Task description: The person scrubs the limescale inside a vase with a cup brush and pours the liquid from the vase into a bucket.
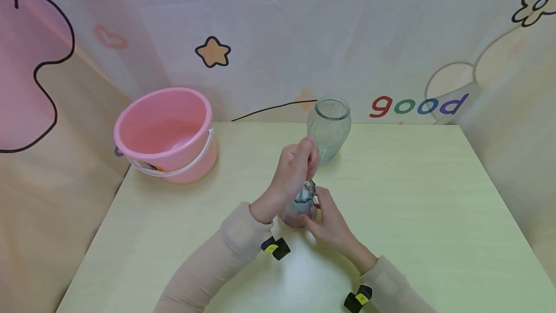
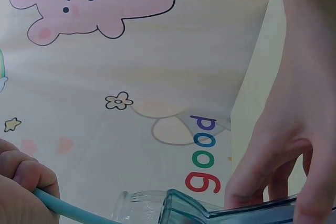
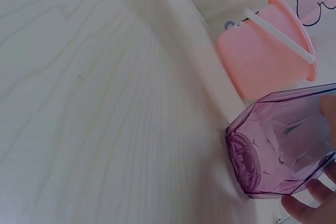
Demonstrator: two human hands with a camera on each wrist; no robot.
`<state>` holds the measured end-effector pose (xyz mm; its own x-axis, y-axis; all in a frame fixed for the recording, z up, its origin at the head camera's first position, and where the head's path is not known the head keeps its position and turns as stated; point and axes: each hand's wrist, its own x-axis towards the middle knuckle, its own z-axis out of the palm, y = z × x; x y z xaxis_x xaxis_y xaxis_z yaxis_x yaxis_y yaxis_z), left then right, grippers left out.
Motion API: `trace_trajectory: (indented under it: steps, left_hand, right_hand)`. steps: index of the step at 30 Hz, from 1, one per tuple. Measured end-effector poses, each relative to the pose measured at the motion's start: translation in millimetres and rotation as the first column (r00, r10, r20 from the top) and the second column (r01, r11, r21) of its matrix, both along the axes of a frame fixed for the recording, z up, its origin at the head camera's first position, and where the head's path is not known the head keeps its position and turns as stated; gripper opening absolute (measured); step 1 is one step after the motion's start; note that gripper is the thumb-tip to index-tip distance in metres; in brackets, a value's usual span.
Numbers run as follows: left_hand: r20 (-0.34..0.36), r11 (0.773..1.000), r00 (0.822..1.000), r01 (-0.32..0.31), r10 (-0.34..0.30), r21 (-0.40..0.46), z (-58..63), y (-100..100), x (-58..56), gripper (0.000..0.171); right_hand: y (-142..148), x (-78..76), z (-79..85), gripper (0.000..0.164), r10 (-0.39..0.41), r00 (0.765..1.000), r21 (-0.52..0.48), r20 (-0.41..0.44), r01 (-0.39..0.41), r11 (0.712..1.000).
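Note:
My left hand (image 1: 293,165) is curled round a thin teal stick (image 2: 79,212), whose lower end runs down to the mouth of a faceted glass vase (image 3: 283,145). What the stick carries at that end is hidden. The vase shades from teal at the neck to purple at the base, and its base is close over the table. With thumb and fingers round its side, my right hand (image 1: 332,221) grips the vase. Just beyond the left hand stands a taller clear ribbed glass vase (image 1: 332,134).
A pink bucket (image 1: 204,165) with a white handle stands at the back left of the pale wooden table (image 1: 412,197). Behind the table hangs a printed curtain (image 1: 269,28), right along the back edge.

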<state>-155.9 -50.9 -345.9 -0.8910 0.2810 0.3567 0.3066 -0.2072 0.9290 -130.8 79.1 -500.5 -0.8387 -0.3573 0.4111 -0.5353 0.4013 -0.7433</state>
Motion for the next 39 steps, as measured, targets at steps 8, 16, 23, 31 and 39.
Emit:
trace_trajectory:
  steps: [8,16,23,31,39]
  left_hand:
    - [-0.016,1.000,1.000,-0.019,0.019,-0.020,-5.9,0,0.8,0.052]
    - [0.023,0.994,1.000,-0.015,0.017,-0.104,-19.0,2,5.3,0.050]
    - [-0.014,0.990,0.999,-0.045,0.044,-0.132,-1.4,1,17.6,0.046]
    - [-0.038,0.983,0.990,-0.139,0.136,-0.121,-9.0,3,7.4,0.047]
    - [-0.057,0.977,0.980,-0.193,0.189,-0.092,-24.2,5,-7.7,0.052]
  right_hand:
    - [-3,0.3,0.8,0.064,-0.027,1.000,-0.004,-0.013,0.027,1.000]
    - [-3,0.0,-2.2,0.065,-0.033,0.998,-0.028,-0.045,0.031,0.999]
    - [-5,0.5,-1.1,0.065,-0.053,0.997,-0.030,-0.055,0.052,0.998]
    - [-9,2.7,1.8,0.068,-0.131,0.991,-0.027,-0.002,0.131,0.991]
    - [-12,2.6,1.2,0.065,-0.166,0.986,-0.033,0.019,0.167,0.985]
